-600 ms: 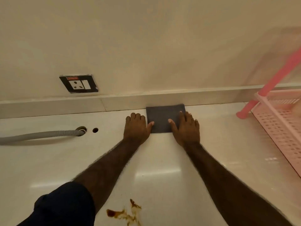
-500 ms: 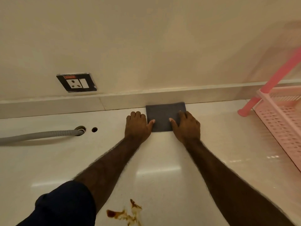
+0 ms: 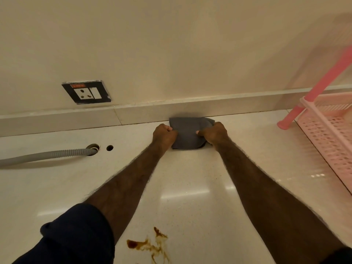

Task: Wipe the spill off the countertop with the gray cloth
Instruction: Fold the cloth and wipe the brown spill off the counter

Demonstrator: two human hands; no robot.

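Two hands are on the gray cloth [image 3: 187,135] now, and the change from half a second ago is plain: then the palms lay flat on its side edges, now the fingers have curled in and bunched the fabric, so its near corners have lifted and rounded. I read that as the pickup beginning; the wipe itself has not started.

Going from the left edge of the countertop [image 3: 190,187]: a gray corrugated hose [image 3: 47,155] runs into a hole near the back edge, with a smaller hole just beside it, and a wall socket [image 3: 86,91] sits above. My left hand [image 3: 164,135] is clenched on the cloth's left side. The cloth lies at the back edge of the countertop, against the low upstand. My right hand [image 3: 215,133] grips its right side, thumb on top. At the right edge stands a pink rack [image 3: 327,134]; its basket tray shows nothing in it that I can make out.

The spill [image 3: 150,244], brown and streaky, sits at the front edge, well apart from the cloth, untouched.
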